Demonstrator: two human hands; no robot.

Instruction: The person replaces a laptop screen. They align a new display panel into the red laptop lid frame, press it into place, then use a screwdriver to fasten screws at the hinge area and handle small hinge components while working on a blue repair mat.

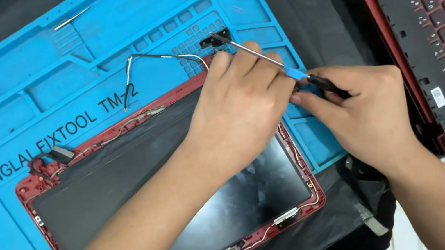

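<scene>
Screwdriver (278, 64): pinched by the right hand (365, 115), tip set on a black hinge bracket (215, 39).
Left hand (240, 107): fingers curled together, steadying the shaft, resting on the red screen lid (130, 215).
Beneath: blue work mat (22, 84).
Right: keyboard base (442, 21).

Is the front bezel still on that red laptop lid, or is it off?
Off. The red lid lies flat on the blue mat, with the bare panel edges and cables along the frame exposed.
</scene>
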